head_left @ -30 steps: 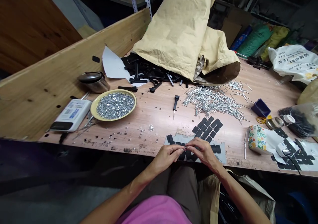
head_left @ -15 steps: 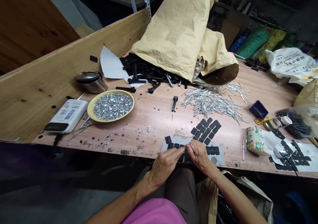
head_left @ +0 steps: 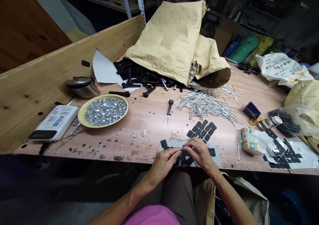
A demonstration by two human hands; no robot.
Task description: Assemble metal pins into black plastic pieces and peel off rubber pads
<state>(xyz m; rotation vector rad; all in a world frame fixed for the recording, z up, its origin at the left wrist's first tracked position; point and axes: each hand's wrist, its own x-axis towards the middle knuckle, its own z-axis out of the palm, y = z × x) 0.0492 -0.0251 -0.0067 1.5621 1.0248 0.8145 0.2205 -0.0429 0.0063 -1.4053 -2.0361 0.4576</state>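
My left hand (head_left: 164, 162) and my right hand (head_left: 199, 153) meet at the table's near edge, fingertips pinched together on something small that I cannot make out. They hover over a grey sheet (head_left: 217, 152) carrying black rubber pads. More loose black pads (head_left: 203, 130) lie just beyond the hands. A pile of thin metal pins (head_left: 206, 103) is spread further back, and a black-handled tool (head_left: 169, 106) lies left of it.
A yellow dish of small silver washers (head_left: 103, 110) sits at the left, by a white box (head_left: 53, 122) and a steel pot (head_left: 81, 85). Big paper sacks (head_left: 171, 39) spill black parts (head_left: 142, 75) at the back. A flowered tin (head_left: 248, 140) stands at the right.
My view has shifted a little to the right and up. Both hands stay pinched together at the near edge, having moved only slightly.
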